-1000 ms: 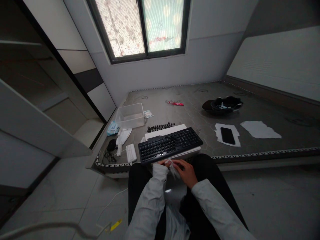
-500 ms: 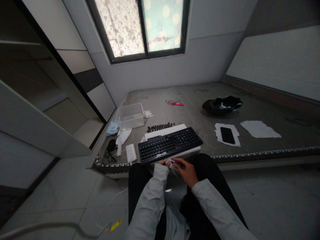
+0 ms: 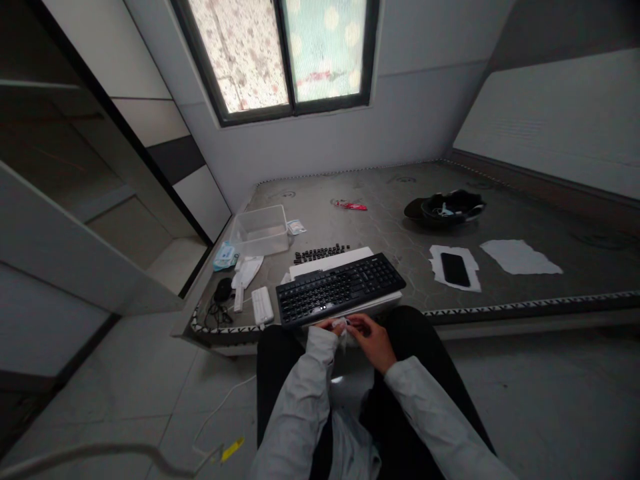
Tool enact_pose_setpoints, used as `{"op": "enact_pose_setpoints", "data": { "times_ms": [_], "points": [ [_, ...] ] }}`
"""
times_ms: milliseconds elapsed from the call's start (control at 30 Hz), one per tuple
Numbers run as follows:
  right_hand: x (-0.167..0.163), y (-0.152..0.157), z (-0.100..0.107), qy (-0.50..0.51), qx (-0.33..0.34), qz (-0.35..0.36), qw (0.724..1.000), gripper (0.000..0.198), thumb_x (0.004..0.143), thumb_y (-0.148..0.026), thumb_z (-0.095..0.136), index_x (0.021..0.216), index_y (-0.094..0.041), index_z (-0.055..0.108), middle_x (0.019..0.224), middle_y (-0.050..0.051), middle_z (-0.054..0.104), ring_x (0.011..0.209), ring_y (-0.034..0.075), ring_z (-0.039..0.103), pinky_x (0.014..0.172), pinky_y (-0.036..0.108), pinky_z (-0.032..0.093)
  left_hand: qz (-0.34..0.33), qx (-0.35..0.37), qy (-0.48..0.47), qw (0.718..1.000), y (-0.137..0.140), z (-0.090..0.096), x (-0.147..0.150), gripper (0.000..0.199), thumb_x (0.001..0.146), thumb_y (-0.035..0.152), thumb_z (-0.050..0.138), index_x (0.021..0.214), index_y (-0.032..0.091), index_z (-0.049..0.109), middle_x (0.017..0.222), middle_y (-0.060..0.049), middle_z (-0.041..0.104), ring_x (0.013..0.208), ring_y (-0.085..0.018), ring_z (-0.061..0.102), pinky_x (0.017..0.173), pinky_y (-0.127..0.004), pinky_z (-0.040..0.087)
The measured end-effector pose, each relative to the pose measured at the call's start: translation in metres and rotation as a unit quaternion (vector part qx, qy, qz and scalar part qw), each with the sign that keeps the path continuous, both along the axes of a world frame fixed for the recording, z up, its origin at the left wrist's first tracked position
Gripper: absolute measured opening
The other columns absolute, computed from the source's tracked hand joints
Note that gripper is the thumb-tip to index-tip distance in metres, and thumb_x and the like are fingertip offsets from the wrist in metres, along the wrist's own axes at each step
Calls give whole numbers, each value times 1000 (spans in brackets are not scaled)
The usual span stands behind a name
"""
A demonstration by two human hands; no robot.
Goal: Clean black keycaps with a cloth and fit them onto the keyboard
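Note:
Just in front of the keyboard, my two hands meet above my lap. My left hand (image 3: 327,325) is closed on a crumpled white wipe (image 3: 343,329), its fingers partly hidden by the wipe and sleeve. My right hand (image 3: 375,343) pinches a small dark piece at the wipe, which looks like a keycap (image 3: 348,321); the fingers cover most of it. A black keyboard (image 3: 345,287) lies tilted on a white box (image 3: 373,305), close beyond my hands. Behind it, several loose black keycaps (image 3: 320,254) stand in rows.
Left of the keyboard are a white power bank (image 3: 262,306), a black mouse (image 3: 223,289) with its cable, a clear plastic box (image 3: 263,231) and a blue packet (image 3: 225,257). Rightward lie a phone (image 3: 455,269) on paper, a paper sheet (image 3: 520,257) and a black cap (image 3: 445,208).
My right fingers have shifted slightly against the wipe, and the wipe's hanging end has moved. The keyboard and the things around it stay put.

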State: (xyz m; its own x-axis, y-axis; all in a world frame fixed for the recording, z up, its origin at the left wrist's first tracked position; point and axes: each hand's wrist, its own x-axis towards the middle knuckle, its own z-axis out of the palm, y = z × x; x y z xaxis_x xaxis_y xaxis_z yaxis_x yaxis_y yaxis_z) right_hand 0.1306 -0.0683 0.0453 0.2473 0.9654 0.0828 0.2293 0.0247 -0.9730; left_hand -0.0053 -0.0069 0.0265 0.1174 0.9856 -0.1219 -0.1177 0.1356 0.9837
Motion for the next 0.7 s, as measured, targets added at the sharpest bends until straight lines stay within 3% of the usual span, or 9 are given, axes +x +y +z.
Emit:
{"op": "enact_pose_setpoints", "data": {
  "times_ms": [233, 433, 567, 700],
  "points": [
    [-1, 1, -2, 23, 0, 4, 1000, 35, 77, -42, 73, 106, -22, 66, 89, 4, 74, 83, 21, 69, 76, 33, 53, -14, -14, 0, 1000, 5, 4, -3, 21, 51, 34, 83, 59, 15, 76, 61, -7, 73, 61, -22, 63, 67, -37, 52],
    [-1, 0, -4, -9, 34, -16, 999, 26, 75, -43, 77, 85, -22, 66, 79, 1, 72, 73, 19, 67, 70, 31, 53, -36, -62, -22, 997, 6, 10, -3, 30, 43, 39, 86, 57, 15, 75, 60, -6, 72, 61, -23, 63, 68, -38, 52],
    [0, -1, 0, -17, 34, 31, 999, 25, 82, -40, 70, 101, -24, 74, 98, 4, 77, 90, 23, 70, 85, 36, 54, -42, -94, -54, 993, 3, 11, -2, 44, 33, 50, 89, 58, 16, 75, 59, -5, 71, 58, -21, 61, 69, -39, 51],
    [-1, -1, 4, -17, 20, 21, 999, 30, 81, -40, 70, 105, -24, 76, 106, 6, 77, 96, 25, 70, 90, 39, 54, -27, -99, -60, 993, 2, 12, -1, 51, 30, 55, 90, 58, 16, 75, 58, -6, 71, 56, -20, 60, 68, -38, 51]
  ]
}}
